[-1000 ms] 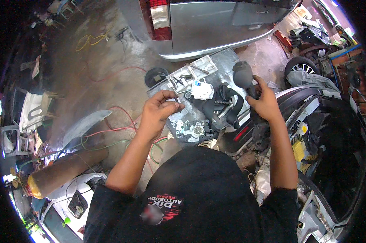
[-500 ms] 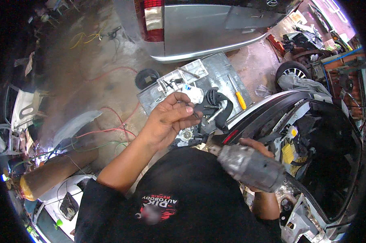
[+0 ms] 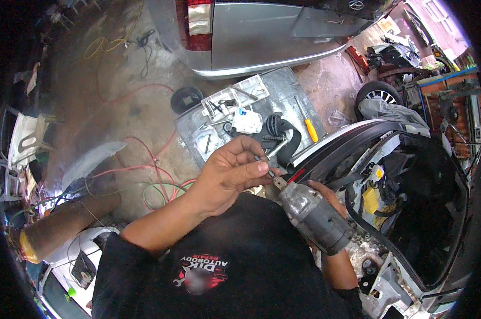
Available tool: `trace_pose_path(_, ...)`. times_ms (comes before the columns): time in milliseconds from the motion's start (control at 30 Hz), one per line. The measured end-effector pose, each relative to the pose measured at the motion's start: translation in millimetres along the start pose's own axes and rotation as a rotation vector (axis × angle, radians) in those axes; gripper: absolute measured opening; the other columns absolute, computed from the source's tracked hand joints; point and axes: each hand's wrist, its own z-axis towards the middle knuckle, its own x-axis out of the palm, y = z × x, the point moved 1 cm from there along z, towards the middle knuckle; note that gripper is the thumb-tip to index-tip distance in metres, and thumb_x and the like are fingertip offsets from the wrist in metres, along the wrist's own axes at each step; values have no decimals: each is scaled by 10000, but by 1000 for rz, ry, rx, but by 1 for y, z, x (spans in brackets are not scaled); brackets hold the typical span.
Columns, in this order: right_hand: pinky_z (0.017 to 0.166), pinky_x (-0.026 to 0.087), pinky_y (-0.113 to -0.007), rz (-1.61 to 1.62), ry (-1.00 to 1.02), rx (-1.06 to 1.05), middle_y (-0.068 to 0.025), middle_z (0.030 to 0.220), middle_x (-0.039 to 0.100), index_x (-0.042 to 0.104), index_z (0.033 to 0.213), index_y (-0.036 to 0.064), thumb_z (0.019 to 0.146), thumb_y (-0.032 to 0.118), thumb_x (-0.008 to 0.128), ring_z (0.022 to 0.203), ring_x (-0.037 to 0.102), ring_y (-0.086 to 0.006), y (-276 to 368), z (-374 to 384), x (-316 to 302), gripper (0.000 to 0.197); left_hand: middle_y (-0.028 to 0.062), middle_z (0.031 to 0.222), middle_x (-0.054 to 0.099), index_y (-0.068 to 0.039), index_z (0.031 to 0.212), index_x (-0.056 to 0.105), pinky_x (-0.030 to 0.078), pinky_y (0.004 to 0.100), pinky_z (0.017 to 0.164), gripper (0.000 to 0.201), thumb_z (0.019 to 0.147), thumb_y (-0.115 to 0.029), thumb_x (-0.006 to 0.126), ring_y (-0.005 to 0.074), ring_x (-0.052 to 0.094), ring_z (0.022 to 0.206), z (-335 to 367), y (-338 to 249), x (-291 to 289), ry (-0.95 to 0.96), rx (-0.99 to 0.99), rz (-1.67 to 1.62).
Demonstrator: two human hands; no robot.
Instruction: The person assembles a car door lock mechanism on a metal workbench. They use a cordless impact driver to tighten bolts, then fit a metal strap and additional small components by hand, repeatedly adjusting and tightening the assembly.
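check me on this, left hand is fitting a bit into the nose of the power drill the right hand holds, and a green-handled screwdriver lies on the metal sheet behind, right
Nearly. The screwdriver on the metal sheet has a yellow-orange handle, not green; the head view shows it. The rest holds: the left hand pinches a bit at the nose of the power drill, which the right hand grips.

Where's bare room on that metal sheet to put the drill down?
The grey metal sheet is bare along its far right, between the yellow-handled screwdriver and the silver car. Its left half is crowded: white plastic tray, black hose, loose parts.
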Motion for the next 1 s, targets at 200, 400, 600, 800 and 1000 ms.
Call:
trace_pose_path(200,997,598,-347,430,63,-102,-123,1286,774,630,1488,94,833,221,914,1127,763,-207,-7,-4,5,726,100,1069,774,-42,1087,701,626,330,843,174,998,-148,807,172,759,961,-1,-15,-15,106,-126,233)
trace_pose_path(400,1005,594,-341,567,287,-78,-111,1346,733,553,1530,14,857,137,893,1162,739,-215,-10,4,-13,763,92,964,794,-9,1037,736,579,276,773,190,967,-145,850,134,740,855,0,-29,-10,281,-175,346)
trace_pose_path(600,1096,541,-384,399,181,-245,-142,1460,648,562,1512,1,840,57,865,1288,676,-248,15,5,-26,740,80,1016,808,-2,1070,775,574,321,868,201,950,-139,861,144,737,940,26,-29,-21,357,-70,579)
trace_pose_path(800,1141,502,-393,269,192,-102,-160,1356,728,636,1411,1,799,-35,776,1302,681,-293,18,26,-7,629,112,1125,783,-117,1257,805,506,412,1071,414,862,-197,899,272,696,1184,37,15,-75,356,400,1294)
trace_pose_path(1000,1088,538,-382,202,305,-27,-160,1291,764,640,1402,12,804,-45,778,1204,731,-290,-3,41,27,616,180,1473,637,-250,1391,738,378,491,1239,717,712,-301,961,383,550,1420,22,61,-117,212,318,1435)
